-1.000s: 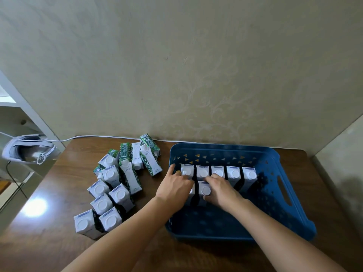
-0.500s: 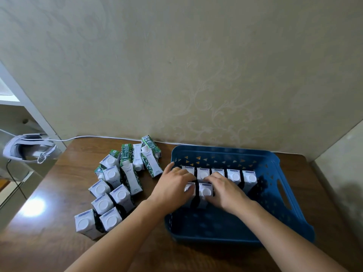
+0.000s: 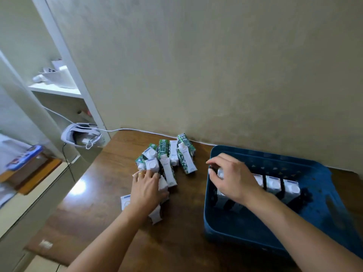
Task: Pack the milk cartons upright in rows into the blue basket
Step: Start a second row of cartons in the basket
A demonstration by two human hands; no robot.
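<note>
Several milk cartons [image 3: 168, 160], white with green patterned sides and round white caps, sit in a loose cluster on the brown table [image 3: 102, 185] to the left of the blue basket [image 3: 318, 211]. Inside the basket, a row of upright cartons [image 3: 273, 184] stands along the far part, caps up, long axes vertical; three show clearly to the right of the right hand, the rest are hidden under it. In the loose cluster, the near cartons stand upright while the far ones lie tipped, long axes running roughly away from the camera toward the wall [image 3: 216, 65].

A second ago both hands were in the basket at the second row; now the left hand [image 3: 146, 190] has come out to the loose cluster and lies spread over the upright cartons there, fingers splayed, a ring on one finger, whether it grips any one I cannot tell. The right hand [image 3: 234, 178] is at the basket's left end, fingers curled narrowly around a white carton top [image 3: 220, 173]. The view has swung left, bringing a white shelf [image 3: 59, 89] and a white headset [image 3: 82, 135] further into sight beyond the table's left edge
</note>
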